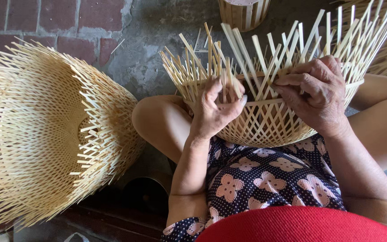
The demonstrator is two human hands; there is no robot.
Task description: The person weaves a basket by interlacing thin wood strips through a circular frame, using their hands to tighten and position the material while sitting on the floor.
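The ground is rough grey concrete, stained in patches, and it meets a band of red brick paving along the upper left; no raised surface carries the work, which rests on the lap of a seated person wearing a dark dress printed with pale flowers. A half-woven bamboo basket lies across that lap between the bare knees, its rounded woven bottom turned toward the person and its open, unfinished side pointing up and away, so that the loose strip ends fan outward toward the top of the view; its long axis runs left to right across the lap. The left hand presses on the rim band at the basket's left part, fingers curled narrowly around a few upright strips, thumb raised against them. The right hand lies over the rim further right, its fingers bent close together and pinching strips at the band. A large stack of finished open-weave baskets lies on its side well to the left, another woven piece sits at the upper right, and a small slatted bamboo cylinder stands at the top edge.
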